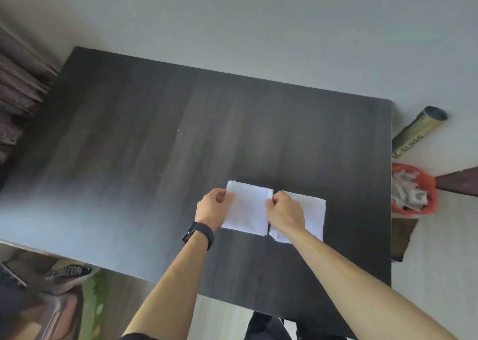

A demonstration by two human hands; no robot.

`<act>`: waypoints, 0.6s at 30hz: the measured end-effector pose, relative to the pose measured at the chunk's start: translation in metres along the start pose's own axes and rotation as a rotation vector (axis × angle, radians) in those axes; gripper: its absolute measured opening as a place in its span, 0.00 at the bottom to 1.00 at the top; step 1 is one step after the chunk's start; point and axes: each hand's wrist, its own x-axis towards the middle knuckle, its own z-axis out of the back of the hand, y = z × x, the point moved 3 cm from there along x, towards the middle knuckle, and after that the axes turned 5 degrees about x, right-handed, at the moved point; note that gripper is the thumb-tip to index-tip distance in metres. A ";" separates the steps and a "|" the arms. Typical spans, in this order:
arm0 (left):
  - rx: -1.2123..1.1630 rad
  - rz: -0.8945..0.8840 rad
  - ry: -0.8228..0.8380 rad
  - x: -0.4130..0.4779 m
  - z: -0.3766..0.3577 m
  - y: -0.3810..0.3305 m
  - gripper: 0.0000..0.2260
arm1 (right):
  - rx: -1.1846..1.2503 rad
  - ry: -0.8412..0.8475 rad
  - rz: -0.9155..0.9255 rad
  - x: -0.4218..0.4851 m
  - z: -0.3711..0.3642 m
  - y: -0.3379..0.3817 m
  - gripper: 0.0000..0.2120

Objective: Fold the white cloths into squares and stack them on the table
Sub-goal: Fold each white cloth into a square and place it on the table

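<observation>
Dark wood-grain table fills most of the head view, pushed up against a pale wall. From my remote seat I see two white cloths near the front-right part of it, w/ nothing else on the top.

The left cloth is the one being worked. The left hand, black band on the wrist, pinches its far-left corner. The right hand pinches the far-right corner, fingers curled tight. So both hands are closed on the same cloth, one per corner. It already looks approx. square and lies flat or nearly so. I can't tell if the far edge is lifted off the wood.

The right cloth lies flat just beside it, w/ a thin dark gap between the two. It's partly hidden under the right forearm and also looks roughly square.

Progress, as I judge it: folding looks mostly done for these two, but they sit side by side, not stacked. Prob. what's left is squaring the held one and laying it on its neighbour.

Off the table on the right sit a red bag of pale scraps and a cardboard tube. I can't tell whether more cloths wait in that bag.
</observation>
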 end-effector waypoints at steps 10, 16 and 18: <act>0.452 -0.408 -0.317 -0.018 -0.014 0.009 0.24 | -0.231 -0.212 0.281 -0.030 0.003 0.011 0.14; 0.808 -0.673 -0.195 -0.001 -0.035 0.031 0.29 | -0.608 -0.111 0.559 -0.015 -0.045 -0.002 0.30; 0.841 -0.630 -0.164 0.006 -0.036 0.039 0.30 | -0.689 -0.050 0.556 -0.002 -0.055 -0.011 0.31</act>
